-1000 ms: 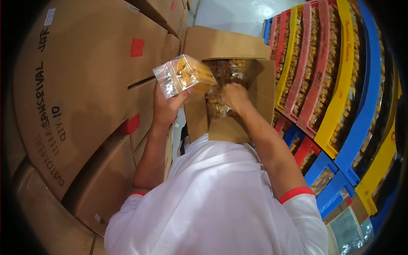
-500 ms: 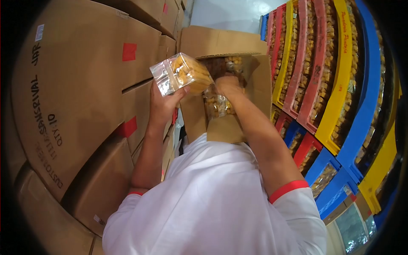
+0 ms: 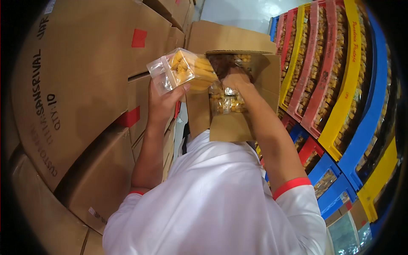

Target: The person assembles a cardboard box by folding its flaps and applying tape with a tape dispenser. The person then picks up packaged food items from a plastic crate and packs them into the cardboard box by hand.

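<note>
My left hand grips a clear plastic pack of yellow biscuit sticks, held tilted at the left side of an open cardboard box. Down inside that box is my right hand, its fingers curled and mostly hidden behind the back of the hand. Shiny clear plastic shows right below it, but what the fingers hold cannot be made out. Several similar clear packs lie in the box around my right hand.
Large cardboard cartons with red tape are stacked along my left. To the right stand stacked blue, yellow, red and pink crates filled with packed biscuits. The box's raised flap stands at its far side.
My right hand has shifted slightly right and up within the box, uncovering more of the packs below. The left hand still holds its pack, nearly in place. The view has shifted slightly.
</note>
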`<state>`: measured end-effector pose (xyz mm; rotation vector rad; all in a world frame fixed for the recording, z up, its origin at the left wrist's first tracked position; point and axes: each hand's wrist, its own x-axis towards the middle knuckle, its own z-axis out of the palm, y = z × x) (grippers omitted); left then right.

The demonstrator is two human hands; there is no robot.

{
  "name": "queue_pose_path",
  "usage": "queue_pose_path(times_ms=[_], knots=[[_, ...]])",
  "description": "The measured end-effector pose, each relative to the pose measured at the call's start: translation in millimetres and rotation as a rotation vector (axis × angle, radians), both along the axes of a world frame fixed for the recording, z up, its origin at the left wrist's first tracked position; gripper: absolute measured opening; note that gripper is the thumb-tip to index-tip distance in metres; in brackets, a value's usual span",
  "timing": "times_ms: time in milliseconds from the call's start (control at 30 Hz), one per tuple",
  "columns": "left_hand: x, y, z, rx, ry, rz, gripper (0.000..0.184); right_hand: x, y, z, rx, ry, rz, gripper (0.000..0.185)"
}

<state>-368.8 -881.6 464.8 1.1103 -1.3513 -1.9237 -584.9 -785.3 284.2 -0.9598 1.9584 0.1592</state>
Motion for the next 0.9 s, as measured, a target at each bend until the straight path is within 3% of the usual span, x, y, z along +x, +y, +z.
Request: queue_pose_path(times_ms=[67, 167, 233, 267, 333, 433, 567, 733, 800, 900], knots=[[-2.0, 0.2, 2.4, -0.017, -0.01, -0.02, 0.065, -6.1, 3.1, -5.2, -0.007, 0.014, -0.07, 0.055], [-1.7, 1.3, 5.2, -0.025, -0.032, -0.024, 0.065, 4.3, 6.8, 25.3, -0.05, 0.044, 0.06, 0.052], [0.2, 2.2, 7.4, -0.021, -0.044, -0.005, 0.065, 16.6, 16.4, 45.0, -0.328, 0.179, 0.057, 0.051], [0.5, 3.1, 8.7, -0.019, -0.038, 0.013, 0.065, 18.0, 22.2, 38.7, -0.33, 0.177, 0.061, 0.051], [1.1, 5.1, 11.2, -0.017, -0.032, 0.026, 0.065, 20.7, 40.9, 13.7, -0.708, 0.4, 0.427, 0.047], [3.2, 6.4, 12.4, -0.044, -0.079, 0.007, 0.065, 23.6, 43.1, -15.2, -0.805, 0.393, 0.343, 0.051], [13.5, 9.7, 13.7, -0.067, -0.084, -0.034, 0.065, 26.9, 47.4, -39.4, -0.7, 0.341, 0.362, 0.055], [17.9, 17.7, 20.5, -0.009, -0.093, -0.039, 0.068, 14.3, 46.8, -50.8, -0.807, 0.38, 0.285, 0.064], [23.7, 24.6, 12.4, -0.064, -0.255, -0.066, 0.073, 17.4, 44.2, -48.0, -0.759, 0.39, 0.296, 0.061], [14.9, 28.5, 2.9, -0.231, -0.178, -0.163, 0.076, 9.4, 48.2, -66.4, -0.693, 0.382, 0.279, 0.054]])
